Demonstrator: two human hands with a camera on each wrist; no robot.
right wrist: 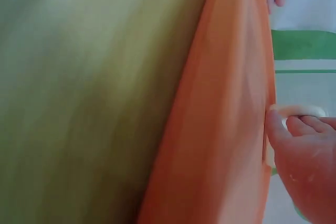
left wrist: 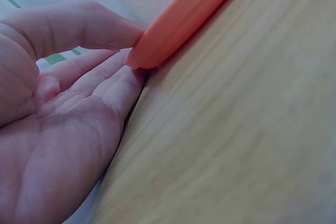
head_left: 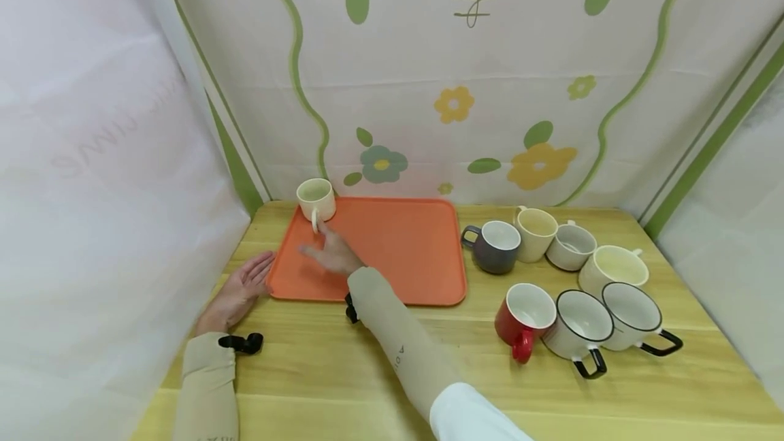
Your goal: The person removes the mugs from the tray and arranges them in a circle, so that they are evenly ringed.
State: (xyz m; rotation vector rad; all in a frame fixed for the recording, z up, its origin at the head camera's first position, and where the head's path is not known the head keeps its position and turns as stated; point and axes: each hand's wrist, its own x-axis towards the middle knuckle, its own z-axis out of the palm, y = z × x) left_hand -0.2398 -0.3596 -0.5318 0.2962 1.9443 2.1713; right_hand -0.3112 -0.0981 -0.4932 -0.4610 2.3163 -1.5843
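A cream mug (head_left: 316, 199) stands upright at the far left corner of the orange tray (head_left: 404, 250), its handle towards the person. My right hand (head_left: 333, 254) is over the tray, fingers stretched to the mug's handle and thumb spread away in the head view. The right wrist view shows this hand (right wrist: 310, 166) beside the pale handle (right wrist: 299, 111); part of its fingers is cut off at the edge. My left hand (head_left: 241, 288) lies at the tray's near left edge. Its straight fingers and thumb touch the rim (left wrist: 157, 45) in the left wrist view.
Right of the tray stand a dark grey mug (head_left: 495, 254), a cream mug (head_left: 535, 240), a small white mug (head_left: 569, 250), a wide cream mug (head_left: 612, 274), a red mug (head_left: 523, 322) and two white mugs (head_left: 578, 332) with black handles. Printed cloth (head_left: 392, 87) rises behind the wooden table (head_left: 343, 373).
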